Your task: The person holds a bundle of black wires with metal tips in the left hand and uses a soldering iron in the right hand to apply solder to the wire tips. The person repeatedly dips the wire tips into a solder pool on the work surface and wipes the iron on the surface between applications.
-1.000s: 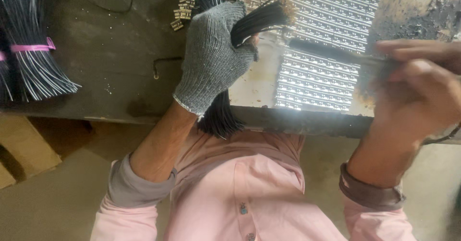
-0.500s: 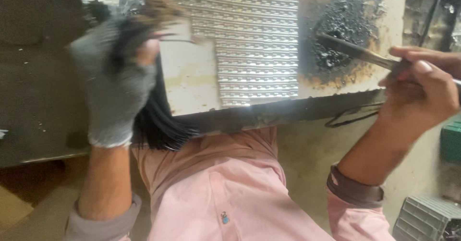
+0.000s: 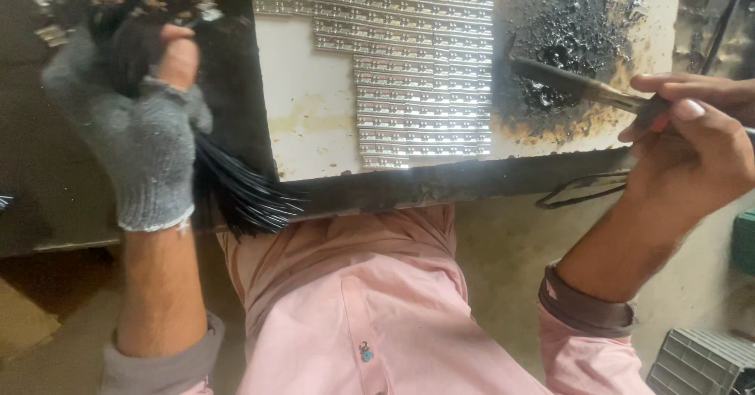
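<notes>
L hand [image 3: 149,135] in grey knit glove, fist tight round a bundle of thin black wires [image 3: 244,194] w/ metal tips up top. R hand [image 3: 692,147], bare, pinches a thin dark-bristled brush [image 3: 578,84], tip in glossy black paste on a white board [image 3: 311,119]. Ribbed metal strips [image 3: 421,72] in rows between.

place: workshop | signs: grimy metal bench [image 3: 440,186], scorched solder patch [image 3: 574,49], rows of metal strips [image 3: 425,72]
</notes>
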The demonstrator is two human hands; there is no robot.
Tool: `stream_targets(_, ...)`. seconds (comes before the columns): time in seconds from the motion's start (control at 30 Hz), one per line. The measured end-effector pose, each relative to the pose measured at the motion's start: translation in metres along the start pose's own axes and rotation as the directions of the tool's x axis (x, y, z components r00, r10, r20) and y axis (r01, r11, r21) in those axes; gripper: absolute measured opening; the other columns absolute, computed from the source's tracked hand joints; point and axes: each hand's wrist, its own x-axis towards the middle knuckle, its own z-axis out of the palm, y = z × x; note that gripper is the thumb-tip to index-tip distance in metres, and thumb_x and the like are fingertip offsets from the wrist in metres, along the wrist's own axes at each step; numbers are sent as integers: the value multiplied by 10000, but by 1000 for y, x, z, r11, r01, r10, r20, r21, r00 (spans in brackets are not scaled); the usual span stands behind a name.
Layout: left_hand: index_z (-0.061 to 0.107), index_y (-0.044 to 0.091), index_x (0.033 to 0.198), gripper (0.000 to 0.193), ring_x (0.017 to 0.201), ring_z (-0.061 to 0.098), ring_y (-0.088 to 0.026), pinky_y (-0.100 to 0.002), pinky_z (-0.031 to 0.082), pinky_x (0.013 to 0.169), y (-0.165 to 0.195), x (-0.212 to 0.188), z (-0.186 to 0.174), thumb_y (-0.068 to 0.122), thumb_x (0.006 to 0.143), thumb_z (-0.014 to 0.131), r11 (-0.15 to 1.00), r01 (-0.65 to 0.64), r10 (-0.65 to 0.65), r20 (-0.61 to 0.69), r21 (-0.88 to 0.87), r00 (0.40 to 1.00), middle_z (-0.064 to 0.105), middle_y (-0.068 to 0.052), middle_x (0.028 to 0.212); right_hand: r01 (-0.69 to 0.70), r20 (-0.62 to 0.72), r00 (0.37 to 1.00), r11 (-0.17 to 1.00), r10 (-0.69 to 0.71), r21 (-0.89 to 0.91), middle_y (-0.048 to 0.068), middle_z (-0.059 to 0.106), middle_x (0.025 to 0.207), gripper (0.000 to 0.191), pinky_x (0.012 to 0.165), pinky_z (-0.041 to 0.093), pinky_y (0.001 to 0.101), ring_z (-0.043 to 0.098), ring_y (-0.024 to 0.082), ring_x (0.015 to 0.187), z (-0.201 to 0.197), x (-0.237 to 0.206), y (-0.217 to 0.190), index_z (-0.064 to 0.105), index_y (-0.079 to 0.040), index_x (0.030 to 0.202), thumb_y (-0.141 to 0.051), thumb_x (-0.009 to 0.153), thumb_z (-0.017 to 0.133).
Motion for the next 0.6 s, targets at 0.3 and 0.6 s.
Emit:
stream_targets(0.3,713,0,1060,22,601,675,-123,-230,540,481,0,4,18,14,1064,729,978,100,-61,207,-185,976,702,-80,821,-11,-50,999,998,13,54,311,691,1036,242,561,512,289,680,308,796,-29,-5,26,635,115,1014,-122,1020,584)
stream_targets(0.6,739,51,974,112,701,753,-118,-264,594,648,-6,26,29,144,1023,778,996,-80,84,193,-28,978,737,-41,771,119,113,986,993,-120,12,297,689,1048,222,574,499,288,639,283,773,56,-1,45,630,111,1026,-104,1029,575)
